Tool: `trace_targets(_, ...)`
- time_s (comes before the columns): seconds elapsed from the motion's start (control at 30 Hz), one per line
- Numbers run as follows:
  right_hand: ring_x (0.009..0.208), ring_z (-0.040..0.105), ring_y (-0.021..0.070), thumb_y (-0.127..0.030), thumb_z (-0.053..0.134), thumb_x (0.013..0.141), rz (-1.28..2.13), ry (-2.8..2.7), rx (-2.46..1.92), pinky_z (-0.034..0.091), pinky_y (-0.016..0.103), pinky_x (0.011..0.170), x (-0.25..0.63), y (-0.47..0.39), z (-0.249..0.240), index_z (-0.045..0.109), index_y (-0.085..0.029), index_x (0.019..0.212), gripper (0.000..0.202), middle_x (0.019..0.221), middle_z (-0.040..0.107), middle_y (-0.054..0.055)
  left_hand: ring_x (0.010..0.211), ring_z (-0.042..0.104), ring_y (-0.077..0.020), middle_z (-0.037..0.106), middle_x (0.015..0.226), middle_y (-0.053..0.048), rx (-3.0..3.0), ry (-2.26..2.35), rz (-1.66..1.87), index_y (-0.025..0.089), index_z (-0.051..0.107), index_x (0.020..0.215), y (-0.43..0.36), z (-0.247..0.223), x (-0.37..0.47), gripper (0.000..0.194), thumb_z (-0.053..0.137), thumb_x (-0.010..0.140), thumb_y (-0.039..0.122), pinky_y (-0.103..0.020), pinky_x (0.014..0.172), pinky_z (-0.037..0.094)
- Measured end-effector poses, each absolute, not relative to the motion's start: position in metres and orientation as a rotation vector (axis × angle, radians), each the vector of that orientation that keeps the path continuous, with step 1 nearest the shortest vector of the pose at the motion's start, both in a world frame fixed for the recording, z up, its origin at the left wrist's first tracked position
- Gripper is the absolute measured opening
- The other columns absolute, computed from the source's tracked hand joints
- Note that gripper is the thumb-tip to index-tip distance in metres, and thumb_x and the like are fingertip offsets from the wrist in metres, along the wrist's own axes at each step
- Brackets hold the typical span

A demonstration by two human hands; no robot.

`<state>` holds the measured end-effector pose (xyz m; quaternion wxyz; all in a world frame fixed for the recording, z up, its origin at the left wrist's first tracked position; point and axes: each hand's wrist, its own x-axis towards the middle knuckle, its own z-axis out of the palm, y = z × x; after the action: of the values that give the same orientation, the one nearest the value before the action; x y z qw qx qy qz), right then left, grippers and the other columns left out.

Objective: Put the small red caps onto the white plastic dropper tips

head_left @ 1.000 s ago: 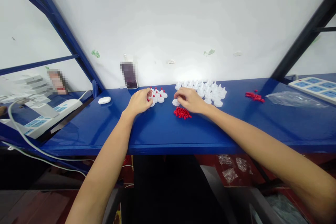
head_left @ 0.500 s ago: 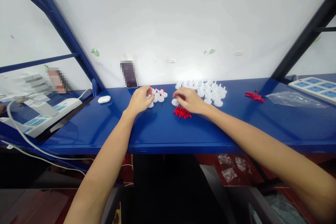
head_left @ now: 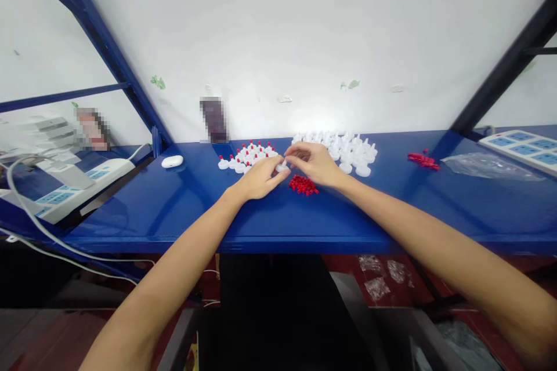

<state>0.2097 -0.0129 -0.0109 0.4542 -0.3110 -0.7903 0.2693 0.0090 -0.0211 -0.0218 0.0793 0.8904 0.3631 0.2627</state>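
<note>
On a blue table [head_left: 174,214], work on small white nozzles looks partly done. Left of centre stands a cluster of tipped nozzles [head_left: 248,156], upright, each finished with a red point. Just to its right, the left hand [head_left: 261,178] pinches the held nozzle [head_left: 282,167] by its broad base, between thumb and fingers, low over the tabletop. The right hand [head_left: 317,163] meets it from the other side, thumb and forefinger bent close together at the narrow top; whether they grip a red tip there, I cannot tell. Just below the right hand lies a pile of loose red tips [head_left: 303,185]. Behind that hand and to its right stand the bare nozzles [head_left: 348,153], without red, partly covered by the hand; they seem to outnumber the tipped ones, so perhaps more than half remains. Around this, from the left: a power strip [head_left: 115,171] with pale cables, a white case [head_left: 172,162], and a blurred phone [head_left: 214,120] leaning on the wall. Far right come a second heap of red pieces [head_left: 423,160], a flat clear bag [head_left: 491,165] and another strip [head_left: 526,148]. These lie well apart from the hands and block nothing; the closest clutter is the loose pile.
</note>
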Motion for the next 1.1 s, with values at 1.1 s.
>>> trace_targets(1.1,0.079,0.062,0.0170,-0.024,0.057,0.087,0.901,-2.469,-0.954,0.047,0.031,0.078,0.241,0.021,-0.012,0.074,-0.015,0.102,0.024,0.090,0.072,0.006,0.071,0.052,-0.0169,0.051,0.075,0.001,2.320,1.288,0.860,0.022,0.038,0.092,-0.012,-0.026,0.007,0.028,0.034,0.102,0.047,-0.031,0.068,0.037)
